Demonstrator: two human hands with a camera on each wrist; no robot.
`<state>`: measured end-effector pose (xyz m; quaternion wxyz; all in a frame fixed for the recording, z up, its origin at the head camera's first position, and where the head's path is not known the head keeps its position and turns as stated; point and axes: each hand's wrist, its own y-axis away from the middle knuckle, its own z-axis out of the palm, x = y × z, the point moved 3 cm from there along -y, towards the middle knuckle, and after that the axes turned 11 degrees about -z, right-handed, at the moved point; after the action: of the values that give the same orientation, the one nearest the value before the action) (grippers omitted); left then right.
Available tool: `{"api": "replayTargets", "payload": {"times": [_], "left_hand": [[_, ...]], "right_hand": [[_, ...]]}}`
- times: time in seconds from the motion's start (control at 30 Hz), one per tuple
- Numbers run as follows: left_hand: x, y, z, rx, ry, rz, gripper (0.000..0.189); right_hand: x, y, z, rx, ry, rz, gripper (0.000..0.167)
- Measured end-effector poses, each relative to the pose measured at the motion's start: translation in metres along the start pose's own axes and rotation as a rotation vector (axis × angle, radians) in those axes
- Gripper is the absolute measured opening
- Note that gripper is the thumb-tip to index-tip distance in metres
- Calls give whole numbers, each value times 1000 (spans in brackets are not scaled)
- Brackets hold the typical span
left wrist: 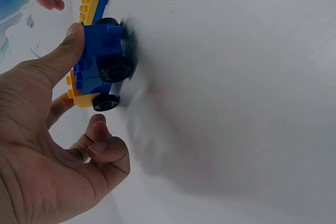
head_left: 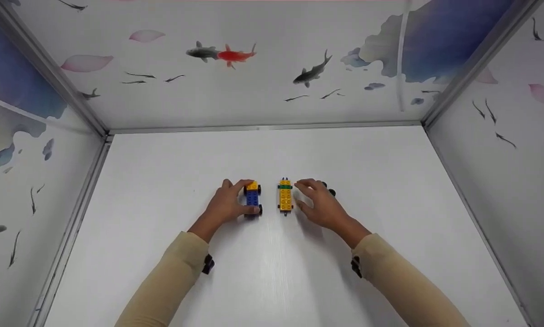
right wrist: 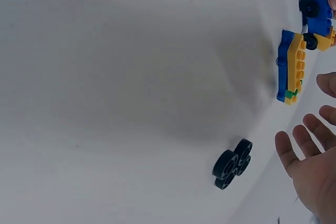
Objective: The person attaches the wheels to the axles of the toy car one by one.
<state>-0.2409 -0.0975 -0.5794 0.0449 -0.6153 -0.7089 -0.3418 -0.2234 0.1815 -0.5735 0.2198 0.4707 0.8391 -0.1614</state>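
My left hand (head_left: 225, 203) grips a toy brick car (head_left: 252, 198) lengthwise, with thumb at the near end and a finger at the far end. The car has a blue body, a yellow far end and black wheels, clearest in the left wrist view. To its right lies a long brick chassis (head_left: 285, 197), yellow on a blue base with a green piece across it and no wheels on. Just right of the chassis, my right hand (head_left: 322, 203) hovers with loosely bent, spread fingers and holds nothing. Several loose black wheels (right wrist: 227, 164) lie beyond it, partly hidden by that hand in the head view.
The white tabletop (head_left: 172, 172) is bounded at the back and both sides by upright panels. Painted fish, petals and blue shapes decorate the back panel (head_left: 267, 100). Dark devices sit at both sleeve cuffs.
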Motion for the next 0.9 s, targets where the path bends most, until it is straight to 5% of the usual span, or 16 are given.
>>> {"api": "replayTargets", "payload": {"times": [0.57, 0.9], "left_hand": [[19, 8, 0, 14, -77, -57, 85], [14, 10, -4, 23, -76, -62, 87]], "right_hand": [[-6, -3, 11, -212, 302, -194, 53], [-17, -18, 8, -268, 332, -167, 40]]}}
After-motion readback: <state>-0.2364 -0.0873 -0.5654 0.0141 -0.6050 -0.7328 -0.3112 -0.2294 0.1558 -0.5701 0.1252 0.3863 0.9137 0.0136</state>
